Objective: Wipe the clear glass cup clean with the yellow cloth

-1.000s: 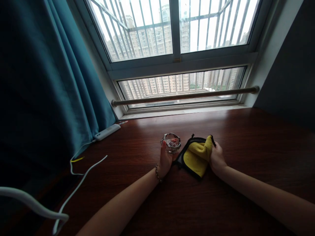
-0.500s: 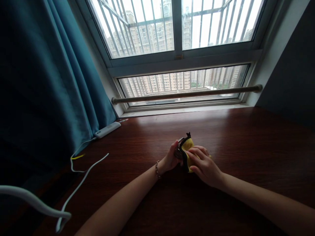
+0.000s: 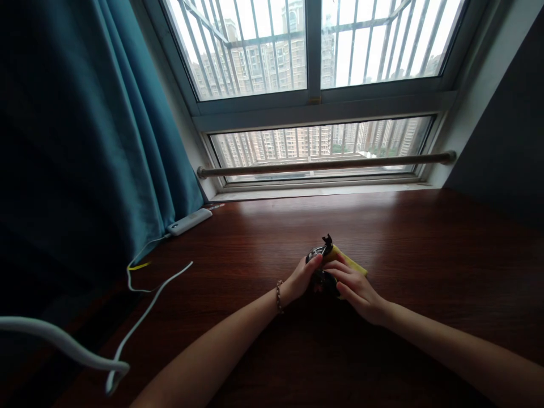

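Observation:
My left hand is closed around a small clear glass dish, of which only a sliver shows between my hands. My right hand presses a yellow cloth with black edging against and around the dish, fingers curled over it. Both hands meet just above the dark wooden tabletop, near its middle. A bead bracelet sits on my left wrist.
A white power bank lies at the table's back left by the teal curtain, with white cables trailing toward the near left. A metal rail runs along the barred window behind the table.
A second ago the dish stood bare in my left hand and the cloth hung apart in my right. The cloth has since closed over the dish, and both hands have sunk slightly toward the table.

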The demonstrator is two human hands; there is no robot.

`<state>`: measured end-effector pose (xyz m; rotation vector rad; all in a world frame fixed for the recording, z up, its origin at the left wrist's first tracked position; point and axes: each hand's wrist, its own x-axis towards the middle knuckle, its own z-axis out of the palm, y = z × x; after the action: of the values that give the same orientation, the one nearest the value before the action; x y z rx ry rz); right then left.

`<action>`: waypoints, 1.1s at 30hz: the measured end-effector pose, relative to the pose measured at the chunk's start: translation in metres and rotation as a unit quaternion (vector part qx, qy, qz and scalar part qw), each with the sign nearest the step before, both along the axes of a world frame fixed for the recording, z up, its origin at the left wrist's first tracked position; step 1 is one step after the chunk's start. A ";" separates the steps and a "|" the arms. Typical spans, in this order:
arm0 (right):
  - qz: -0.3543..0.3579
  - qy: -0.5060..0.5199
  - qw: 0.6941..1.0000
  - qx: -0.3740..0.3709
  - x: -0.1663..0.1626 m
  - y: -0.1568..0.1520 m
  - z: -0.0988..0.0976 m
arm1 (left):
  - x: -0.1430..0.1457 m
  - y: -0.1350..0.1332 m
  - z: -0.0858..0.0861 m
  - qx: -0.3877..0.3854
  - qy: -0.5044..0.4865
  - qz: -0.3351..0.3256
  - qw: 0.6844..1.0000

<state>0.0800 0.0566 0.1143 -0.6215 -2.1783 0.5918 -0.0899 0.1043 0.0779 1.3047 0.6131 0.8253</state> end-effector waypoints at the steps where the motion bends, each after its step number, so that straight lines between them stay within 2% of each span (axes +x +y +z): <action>1: -0.003 -0.004 1.000 0.003 0.001 0.001 0.001 | 0.000 0.001 -0.001 -0.006 0.002 -0.004 1.000; 5: -0.044 -0.060 0.993 0.092 0.002 0.006 0.001 | 0.002 0.005 -0.002 -0.028 -0.001 -0.014 1.000; 8: -0.091 -0.115 0.973 0.176 0.004 0.006 -0.005 | 0.002 0.005 0.000 -0.040 -0.005 -0.018 0.999; 11: -0.136 -0.143 0.955 0.220 0.005 0.005 -0.012 | 0.001 0.005 0.001 -0.051 0.003 -0.039 0.998; 13: -0.130 -0.136 0.959 0.214 0.005 0.005 -0.013 | 0.001 0.006 0.000 -0.055 0.012 -0.055 0.997; 18: -0.019 -0.067 0.993 0.098 0.004 0.003 -0.003 | -0.001 0.007 -0.003 -0.056 0.020 -0.067 0.996; 21: 0.004 -0.051 0.996 0.074 0.005 0.004 0.003 | -0.001 0.009 -0.003 -0.062 0.027 -0.068 0.995; 25: -0.053 -0.093 0.985 0.133 0.006 0.007 0.000 | -0.001 0.010 0.000 -0.072 0.042 -0.081 0.993; 29: -0.146 -0.146 0.953 0.222 0.006 0.007 -0.008 | 0.000 0.011 0.005 -0.080 0.060 -0.097 0.990; 33: -0.145 -0.164 0.938 0.271 0.007 0.007 -0.014 | -0.001 0.013 0.008 -0.100 0.068 -0.101 0.988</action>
<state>0.0866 0.0635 0.1004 -0.7500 -2.3458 -0.2886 -0.0906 0.1177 0.0854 1.2226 0.6420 0.4999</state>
